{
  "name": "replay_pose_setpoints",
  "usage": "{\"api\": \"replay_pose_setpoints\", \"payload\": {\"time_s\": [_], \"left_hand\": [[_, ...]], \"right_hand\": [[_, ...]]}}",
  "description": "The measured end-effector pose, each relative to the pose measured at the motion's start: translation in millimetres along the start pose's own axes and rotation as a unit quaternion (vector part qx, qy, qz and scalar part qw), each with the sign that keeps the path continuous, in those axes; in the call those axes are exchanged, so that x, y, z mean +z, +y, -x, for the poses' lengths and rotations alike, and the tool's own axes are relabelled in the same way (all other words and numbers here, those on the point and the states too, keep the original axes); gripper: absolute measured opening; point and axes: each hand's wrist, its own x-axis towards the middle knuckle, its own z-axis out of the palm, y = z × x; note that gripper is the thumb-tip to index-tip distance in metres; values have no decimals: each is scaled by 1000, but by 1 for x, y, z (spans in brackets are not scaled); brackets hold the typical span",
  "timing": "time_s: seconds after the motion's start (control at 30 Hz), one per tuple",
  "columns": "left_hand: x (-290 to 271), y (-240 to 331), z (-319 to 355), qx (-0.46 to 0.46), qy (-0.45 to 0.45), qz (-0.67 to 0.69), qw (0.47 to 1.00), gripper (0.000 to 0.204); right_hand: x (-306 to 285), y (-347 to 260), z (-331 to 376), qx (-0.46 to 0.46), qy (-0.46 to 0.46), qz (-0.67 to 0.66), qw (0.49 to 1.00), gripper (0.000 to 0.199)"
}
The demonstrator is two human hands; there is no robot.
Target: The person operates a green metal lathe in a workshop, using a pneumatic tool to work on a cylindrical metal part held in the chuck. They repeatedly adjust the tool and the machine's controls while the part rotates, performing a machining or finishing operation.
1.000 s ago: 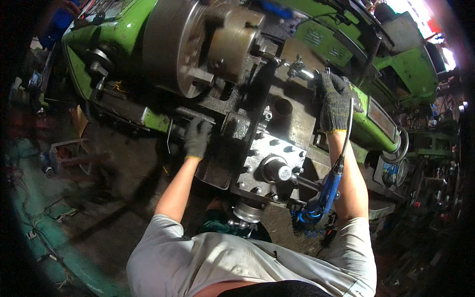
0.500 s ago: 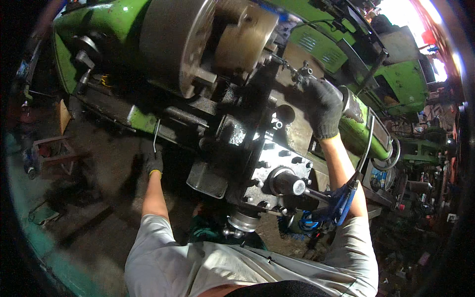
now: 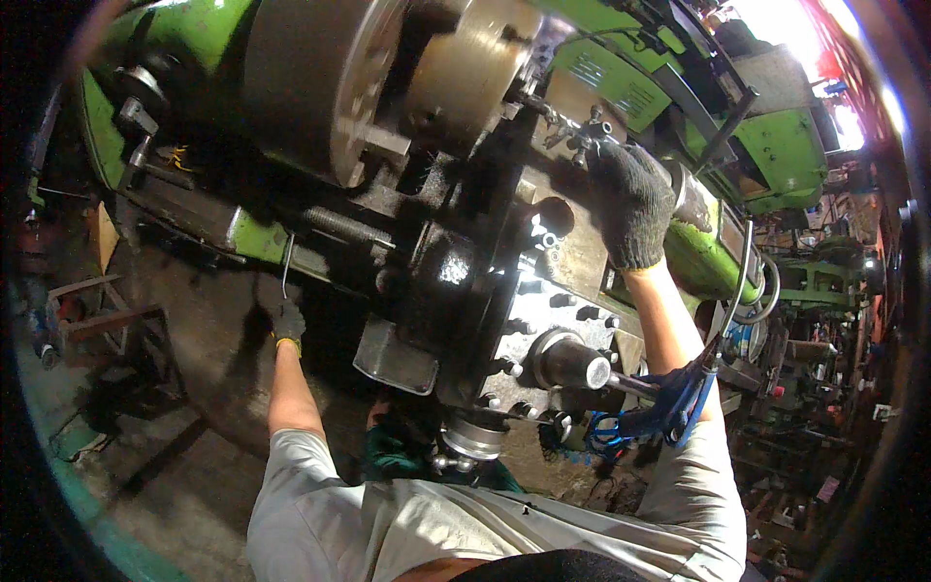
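Left of centre, the gloved left hand [image 3: 289, 322] sits at the lower end of a thin bent lever [image 3: 288, 260]; lever runs up from it, long axis near-vertical, this hand nearer. Grip: can't tell. Upper right of centre, gloved right hand [image 3: 635, 209] curls below-right of a metal fitting [image 3: 593, 131], hold unclear.

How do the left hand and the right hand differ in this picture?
The left hand is lower in the picture, at the end of a thin bent rod; the right hand is higher, at a metal fitting. The left hand looks smaller than the right hand. Both wear dark gloves with yellow cuff edges.
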Motion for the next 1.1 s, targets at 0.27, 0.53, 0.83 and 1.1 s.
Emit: {"api": "replay_pose_setpoints", "payload": {"time_s": [0.27,0.53,0.83,1.1], "left_hand": [[-16,23,17,-84,-73,324,940,56],[-60,124,51,203,-133,304,921,68],[-80,199,135,211,133,-228,941,72],[-78,172,179,296,106,-221,923,55]], "right_hand": [[14,18,-11,358,75,-288,885,29],[4,30,-18,301,49,-191,933,31],[41,25,-7,137,-12,-122,983,14],[52,22,-3,117,-46,8,992,9]]}}
